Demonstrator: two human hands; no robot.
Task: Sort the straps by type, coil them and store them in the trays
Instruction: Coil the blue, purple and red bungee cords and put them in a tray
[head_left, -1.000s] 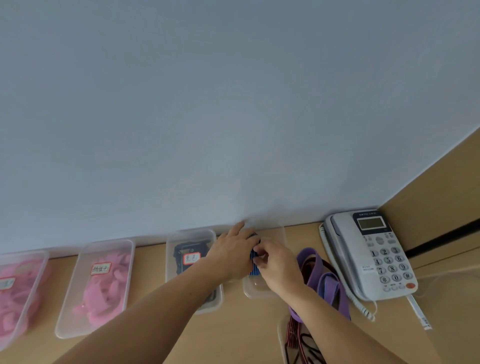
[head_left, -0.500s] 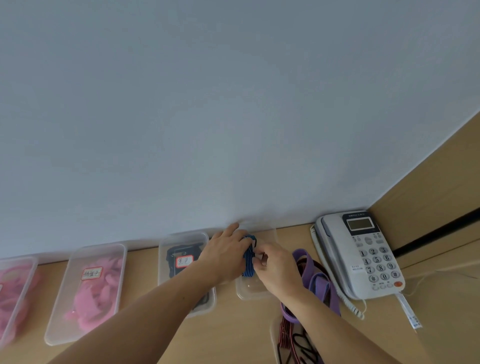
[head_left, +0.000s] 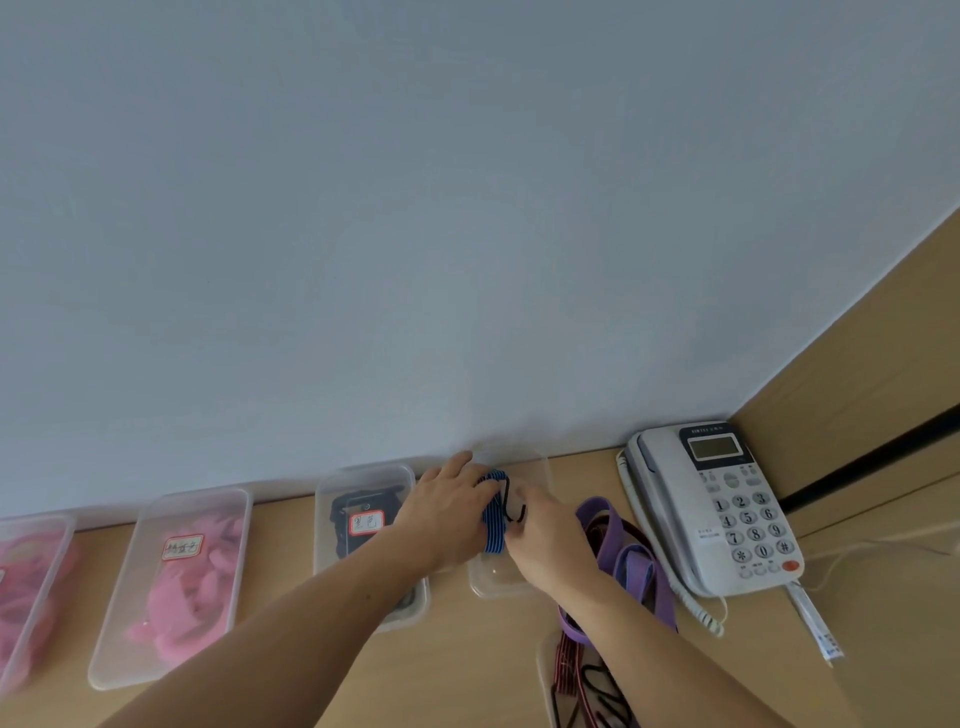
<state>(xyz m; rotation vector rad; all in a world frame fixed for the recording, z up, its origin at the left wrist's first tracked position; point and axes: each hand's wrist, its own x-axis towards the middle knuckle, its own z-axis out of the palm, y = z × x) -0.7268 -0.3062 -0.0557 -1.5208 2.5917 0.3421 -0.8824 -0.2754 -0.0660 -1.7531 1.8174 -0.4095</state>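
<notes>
My left hand (head_left: 451, 512) grips a coiled blue strap with thin stripes (head_left: 494, 525) above a clear tray (head_left: 501, 584) by the wall. My right hand (head_left: 549, 543) pinches the strap's black hook end beside the coil. A purple strap (head_left: 626, 564) lies in loops just right of my right wrist. A dark red strap and black hooks (head_left: 582, 686) sit in a container at the bottom edge.
Left of the hands stands a tray of black straps with a red-edged label (head_left: 366, 522), then a tray of pink straps (head_left: 179, 587) and another pink tray (head_left: 23, 582). A white desk phone (head_left: 727, 509) sits at the right by a wooden side panel.
The blue coil has risen a little out of the tray between both hands, and the black hook now shows at my right fingertips. The view has shifted slightly.
</notes>
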